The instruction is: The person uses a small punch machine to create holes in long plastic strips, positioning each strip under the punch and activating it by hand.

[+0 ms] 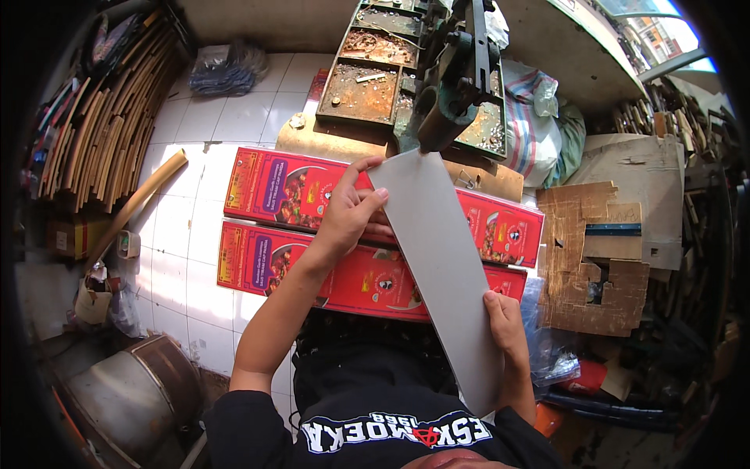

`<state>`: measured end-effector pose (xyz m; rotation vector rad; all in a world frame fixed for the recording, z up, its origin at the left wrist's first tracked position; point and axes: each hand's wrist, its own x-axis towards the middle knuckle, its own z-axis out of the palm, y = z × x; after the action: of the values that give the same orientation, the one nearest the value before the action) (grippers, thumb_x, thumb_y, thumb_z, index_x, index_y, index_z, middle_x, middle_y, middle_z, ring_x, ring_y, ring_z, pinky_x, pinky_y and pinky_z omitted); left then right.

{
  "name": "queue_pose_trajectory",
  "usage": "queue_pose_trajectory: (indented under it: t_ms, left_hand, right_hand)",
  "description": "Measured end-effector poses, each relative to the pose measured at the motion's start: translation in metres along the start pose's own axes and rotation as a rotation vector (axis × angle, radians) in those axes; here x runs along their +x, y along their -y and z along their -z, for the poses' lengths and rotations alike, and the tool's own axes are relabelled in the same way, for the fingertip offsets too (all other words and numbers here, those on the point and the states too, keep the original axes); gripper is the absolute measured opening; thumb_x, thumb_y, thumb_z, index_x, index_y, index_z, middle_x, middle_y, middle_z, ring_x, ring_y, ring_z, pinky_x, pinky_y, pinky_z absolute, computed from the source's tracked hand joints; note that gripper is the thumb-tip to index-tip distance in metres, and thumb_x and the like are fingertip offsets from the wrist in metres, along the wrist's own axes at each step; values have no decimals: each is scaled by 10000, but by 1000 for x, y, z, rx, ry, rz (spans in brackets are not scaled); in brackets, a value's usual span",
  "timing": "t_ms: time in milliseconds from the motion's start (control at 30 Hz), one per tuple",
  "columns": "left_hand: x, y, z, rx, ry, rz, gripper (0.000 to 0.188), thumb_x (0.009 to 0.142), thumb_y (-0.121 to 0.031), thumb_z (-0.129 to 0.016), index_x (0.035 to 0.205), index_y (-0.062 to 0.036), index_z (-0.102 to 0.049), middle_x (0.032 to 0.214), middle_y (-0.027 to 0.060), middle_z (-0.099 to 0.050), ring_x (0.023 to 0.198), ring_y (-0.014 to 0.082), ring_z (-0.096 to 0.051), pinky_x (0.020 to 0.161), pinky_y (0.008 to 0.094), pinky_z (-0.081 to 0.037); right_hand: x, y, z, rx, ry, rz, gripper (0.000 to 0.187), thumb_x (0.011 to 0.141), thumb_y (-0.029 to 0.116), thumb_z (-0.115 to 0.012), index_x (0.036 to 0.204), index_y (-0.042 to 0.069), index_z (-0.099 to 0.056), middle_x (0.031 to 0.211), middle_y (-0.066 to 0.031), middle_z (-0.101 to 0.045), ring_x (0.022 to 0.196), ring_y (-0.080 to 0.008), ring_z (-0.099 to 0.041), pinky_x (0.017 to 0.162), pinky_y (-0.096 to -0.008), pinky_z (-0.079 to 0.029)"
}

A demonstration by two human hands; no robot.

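Grey panel (439,270) points lengthwise forward and left.

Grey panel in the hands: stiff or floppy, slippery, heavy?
The grey panel is probably stiff: its long edges run straight between the left hand and the right hand, with no visible sag. Its smooth, even face may make it somewhat slippery. It looks thin, so likely light for its size, though the material can't be told.
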<state>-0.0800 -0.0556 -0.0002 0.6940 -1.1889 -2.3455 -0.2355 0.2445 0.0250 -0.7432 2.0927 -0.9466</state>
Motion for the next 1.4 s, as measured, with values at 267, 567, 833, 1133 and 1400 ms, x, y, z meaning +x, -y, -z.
queue_pose_trajectory:
  t_ms: [267,567,833,1133,1400]
  left_hand:
    - [0,-1,1,-2,5,0,559,985,-113,-554,1468,-98,-275,933,126,-709,751,203,-729,607,314,-627]
    - [0,0,0,13,-10,0,573,971,-129,-571,1464,-87,-282,919,127,-709,753,210,-730,615,323,-632]
    - [1,-1,2,31,-13,-11,574,948,-121,-587,1441,-74,-295,910,127,-693,711,199,-716,590,330,-631]
    - [-1,0,8,0,110,3,598,904,-105,-623,1412,-83,-308,838,115,-678,715,202,-713,563,346,-620]
    - [-2,2,13,-327,209,67,445,969,-113,-538,1374,-112,-353,890,116,-671,824,255,-706,736,399,-592]
  right_hand:
    - [1,-2,2,-27,0,6,488,1058,289,-450,738,-62,-559,559,-29,-451,544,-88,-412,493,-331,-335]
    - [-2,0,-1,22,0,19,490,1062,295,-445,740,-59,-552,568,-19,-458,554,-88,-420,503,-324,-345]
    - [-3,-10,1,69,19,50,487,1066,318,-447,778,-48,-588,590,4,-477,580,-78,-430,522,-304,-356]
    - [21,-22,53,527,22,21,254,950,-27,-447,1121,-54,-634,952,-49,-614,779,-92,-553,743,-247,-495]
    - [63,15,50,467,96,102,228,1008,-19,-444,1161,-43,-611,1057,-107,-667,930,-160,-676,897,-331,-579]
